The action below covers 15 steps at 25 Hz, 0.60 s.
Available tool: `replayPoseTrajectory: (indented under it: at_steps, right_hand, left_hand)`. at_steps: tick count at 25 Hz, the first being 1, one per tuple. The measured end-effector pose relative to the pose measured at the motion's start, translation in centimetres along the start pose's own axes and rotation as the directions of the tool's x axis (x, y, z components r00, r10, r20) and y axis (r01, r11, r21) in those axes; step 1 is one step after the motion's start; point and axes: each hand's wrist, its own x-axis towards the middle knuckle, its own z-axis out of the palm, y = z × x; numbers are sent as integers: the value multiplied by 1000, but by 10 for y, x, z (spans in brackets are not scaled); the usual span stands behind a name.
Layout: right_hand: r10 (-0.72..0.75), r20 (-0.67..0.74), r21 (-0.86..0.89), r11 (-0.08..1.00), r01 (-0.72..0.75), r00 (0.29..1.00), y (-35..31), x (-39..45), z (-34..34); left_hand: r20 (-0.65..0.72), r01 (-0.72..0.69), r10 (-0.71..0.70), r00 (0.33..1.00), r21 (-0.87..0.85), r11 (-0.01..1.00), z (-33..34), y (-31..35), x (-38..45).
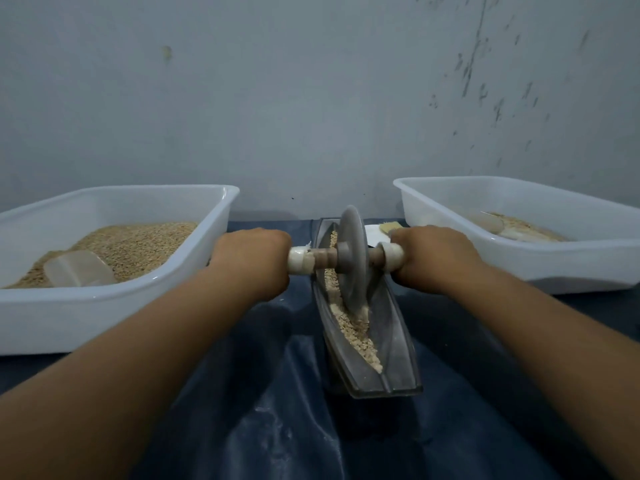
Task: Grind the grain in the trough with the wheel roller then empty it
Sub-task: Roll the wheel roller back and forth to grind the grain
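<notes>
A grey boat-shaped trough (398, 344) lies lengthwise in the middle of the table, holding a strip of pale crushed grain (349, 327). The grey wheel roller (351, 254) stands upright in the trough's far half, its axle crosswise. My left hand (251, 261) grips the white-wrapped left handle (300, 260). My right hand (433, 258) grips the right handle (393, 254). Both fists are closed round the handles on either side of the wheel.
A white tub (34, 317) at the left holds whole grain and a clear scoop (78, 271). A second white tub (554, 265) at the right holds a little grain and another scoop (488, 221). A brush (384, 227) lies behind the trough. Dark blue sheeting (277, 427) covers the table; a wall stands close behind.
</notes>
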Motion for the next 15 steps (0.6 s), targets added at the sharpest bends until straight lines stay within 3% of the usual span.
replayPoseTrajectory:
  at_steps: [3,5,7,9,11,13,15]
  right_hand:
    - [-112,348,141,988,66,931,14,-25,-32]
    - [-157,458,217,974,62,875,19,-40,-57]
    - [-147,491,224,974,39,859,19,-40,-60]
    - [-91,384,149,988,35,919,11,-27,-42]
    - [-29,99,-17,999,31,995,0,-10,-18]
    - [-22,-104,-84,996,13,994,-7,1,-6]
    - [-23,-85,-89,996,15,996,-9,5,-8]
  left_hand:
    - [220,-116,123,968,-43,992,-19,-9,-22]
    - [302,-119,148,942,-113,986,-30,-16,-32]
    - [287,-116,141,948,-103,988,-28,-16,-32]
    - [190,-77,85,978,-49,996,-14,-9,-21]
    - [61,5,-2,998,-43,999,1,-5,-6]
    - [-1,52,-52,999,-69,996,9,-5,5]
    - [47,49,-45,998,-89,995,10,-8,7]
